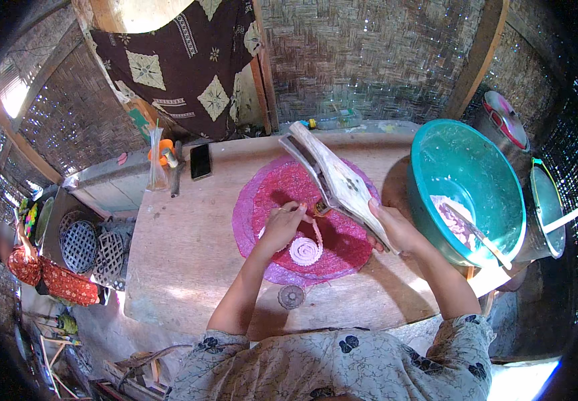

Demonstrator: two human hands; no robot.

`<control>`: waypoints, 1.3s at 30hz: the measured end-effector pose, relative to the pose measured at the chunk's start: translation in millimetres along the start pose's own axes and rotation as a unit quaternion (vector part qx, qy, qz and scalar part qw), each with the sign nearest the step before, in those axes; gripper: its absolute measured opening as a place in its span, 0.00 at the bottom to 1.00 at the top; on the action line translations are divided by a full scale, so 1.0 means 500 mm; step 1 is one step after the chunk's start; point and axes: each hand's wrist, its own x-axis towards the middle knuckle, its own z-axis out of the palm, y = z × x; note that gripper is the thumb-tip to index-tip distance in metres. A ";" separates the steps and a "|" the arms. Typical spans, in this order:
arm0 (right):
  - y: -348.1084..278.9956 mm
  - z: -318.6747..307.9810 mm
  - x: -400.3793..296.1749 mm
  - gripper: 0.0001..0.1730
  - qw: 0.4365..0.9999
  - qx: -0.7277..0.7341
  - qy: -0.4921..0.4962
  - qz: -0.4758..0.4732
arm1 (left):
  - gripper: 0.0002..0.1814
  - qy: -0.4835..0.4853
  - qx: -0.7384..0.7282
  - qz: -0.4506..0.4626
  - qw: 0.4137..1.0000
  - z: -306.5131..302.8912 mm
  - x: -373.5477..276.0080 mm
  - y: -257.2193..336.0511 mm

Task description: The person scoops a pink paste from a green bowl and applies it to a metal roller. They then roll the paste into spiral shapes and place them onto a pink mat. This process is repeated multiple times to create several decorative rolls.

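My right hand grips the lower end of a hinged two-part wooden press, tilted above the table. A round yellowish fitting sits on its underside. Below it, a pale pink ridged dough strip runs down into a flat spiral coil. My left hand is beside the strip's upper end; I cannot tell whether its fingers pinch it. Another pale edge peeks out, mostly hidden by this hand. The coil lies on a round red-pink mesh sheet over a purple one.
On the wooden table are a fluted round mould, a phone, a stick and an orange cup. A teal basin at right holds pinkish dough and a spatula. Another person is far left.
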 end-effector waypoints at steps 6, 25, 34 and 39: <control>-0.002 -0.003 -0.026 0.37 0.999 0.029 0.010 -0.008 | 0.10 0.089 0.216 0.056 0.971 -0.023 -0.077 0.000; -0.032 -0.006 -0.122 0.38 0.989 0.027 -0.120 0.087 | 0.35 -0.072 -0.826 0.075 0.554 -0.120 0.084 0.236; 0.004 -0.027 -0.037 0.46 0.963 -0.101 -0.084 0.235 | 0.24 -0.067 -0.924 0.096 0.365 0.130 0.201 0.021; 0.011 -0.009 -0.017 0.44 0.962 -0.169 -0.020 0.212 | 0.23 -0.047 -0.921 0.106 0.372 0.119 0.205 0.001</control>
